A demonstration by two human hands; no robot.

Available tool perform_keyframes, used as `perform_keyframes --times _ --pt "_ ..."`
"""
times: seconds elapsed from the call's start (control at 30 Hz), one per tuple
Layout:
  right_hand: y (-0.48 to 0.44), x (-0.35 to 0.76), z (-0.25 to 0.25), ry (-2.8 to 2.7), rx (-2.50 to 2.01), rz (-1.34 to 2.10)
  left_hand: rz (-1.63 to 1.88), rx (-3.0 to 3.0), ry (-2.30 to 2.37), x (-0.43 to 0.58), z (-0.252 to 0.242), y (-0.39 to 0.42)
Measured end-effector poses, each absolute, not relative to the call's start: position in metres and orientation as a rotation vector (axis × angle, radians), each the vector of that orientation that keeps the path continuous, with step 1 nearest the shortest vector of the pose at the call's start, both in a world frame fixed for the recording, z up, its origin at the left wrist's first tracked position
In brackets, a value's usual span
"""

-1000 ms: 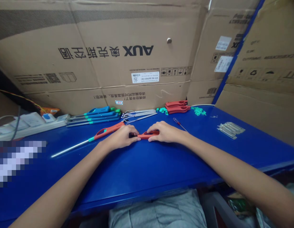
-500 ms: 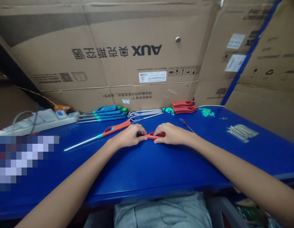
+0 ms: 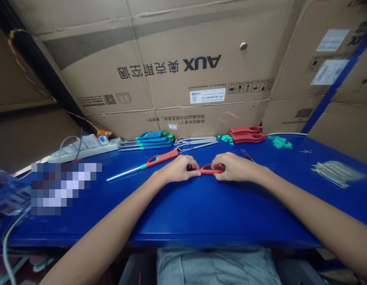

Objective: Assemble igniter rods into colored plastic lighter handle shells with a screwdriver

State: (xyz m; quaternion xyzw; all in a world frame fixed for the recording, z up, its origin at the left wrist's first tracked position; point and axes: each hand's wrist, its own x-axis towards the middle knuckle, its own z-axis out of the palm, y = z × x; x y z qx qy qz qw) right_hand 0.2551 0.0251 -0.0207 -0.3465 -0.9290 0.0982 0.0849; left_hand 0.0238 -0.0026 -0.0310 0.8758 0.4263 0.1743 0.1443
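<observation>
Both of my hands rest on the blue table (image 3: 183, 206) and grip one red plastic lighter handle (image 3: 209, 169) between them. My left hand (image 3: 180, 169) is closed on its left end, where a dark part shows. My right hand (image 3: 235, 167) is closed on its right end. Just left of my left hand lies a finished long lighter (image 3: 147, 163) with a red handle, a teal collar and a metal tube. A small red-handled screwdriver (image 3: 247, 154) lies behind my right hand.
Along the back stand cardboard boxes (image 3: 177, 67). In front of them lie blue-handled lighters (image 3: 150, 140), bare metal tubes (image 3: 198, 140), red handle shells (image 3: 247, 134) and green caps (image 3: 280, 141). A power strip (image 3: 82, 145) sits at left, a clear bag of parts (image 3: 337, 172) at right.
The view has swung to the left and slightly down, so everything appears shifted right. My hands keep the same grip on the red handle.
</observation>
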Motion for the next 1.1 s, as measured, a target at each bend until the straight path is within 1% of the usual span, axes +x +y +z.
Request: perform_keyframes --times 0.3,0.77,0.9,1.1 --pt "0.0286 0.2604 -0.0139 -2.835 -0.925 0.324 0.507 2.538 1.241 0.0258 -0.0279 -0.0059" --pt "0.0332 0.2625 -0.0157 -2.84 -0.877 0.382 0.494 2.498 1.208 0.0218 -0.0283 -0.0025" --pt "0.0333 0.2615 -0.0184 -2.795 -0.885 0.34 0.588 2.494 1.226 0.0222 -0.028 -0.0018" --pt "0.0238 0.258 -0.0125 -2.599 -0.89 0.221 0.84 2.362 1.278 0.0259 -0.0239 -0.005"
